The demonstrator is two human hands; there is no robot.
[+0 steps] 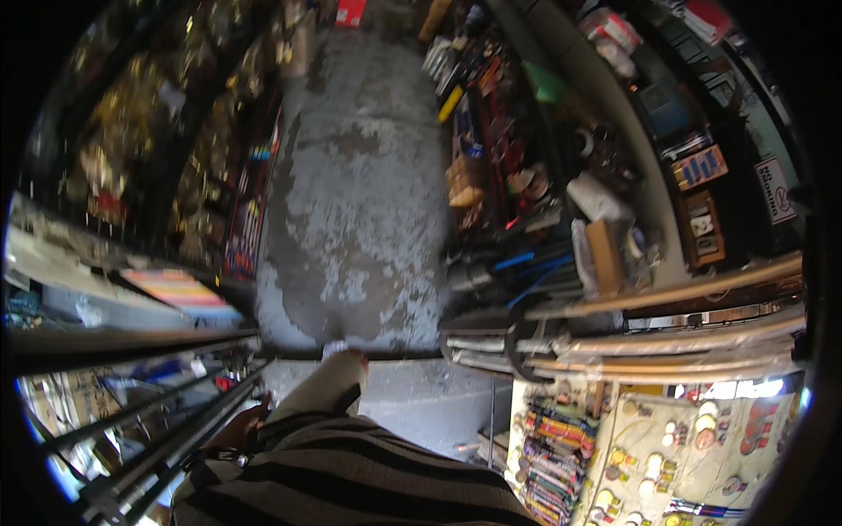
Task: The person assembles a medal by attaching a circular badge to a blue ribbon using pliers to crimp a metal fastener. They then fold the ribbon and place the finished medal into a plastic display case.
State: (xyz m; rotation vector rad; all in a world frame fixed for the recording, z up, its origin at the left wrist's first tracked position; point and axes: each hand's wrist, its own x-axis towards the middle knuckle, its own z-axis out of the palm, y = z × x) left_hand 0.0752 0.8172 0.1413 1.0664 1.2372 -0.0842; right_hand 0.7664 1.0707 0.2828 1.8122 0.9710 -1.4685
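Note:
My left hand [247, 424] hangs low beside my left thigh, with a dark band at its wrist. It is small and in shadow; its fingers look loosely stretched out, and I see nothing held in them. Close to it on the left run dark metal rails [158, 430]. My right hand is out of view, with my striped shirt [351, 473] filling the lower middle. One light-trousered leg [320, 386] is forward, its shoe at a dark floor threshold.
Ahead stretches an aisle of worn grey-blue floor [360, 193]. Shelves of bagged goods [123, 131] line its left side. On the right stand crowded tool shelves [500, 114], long wrapped boards [649, 351] and a pale display panel [649, 447]. A red box [350, 12] sits at the far end.

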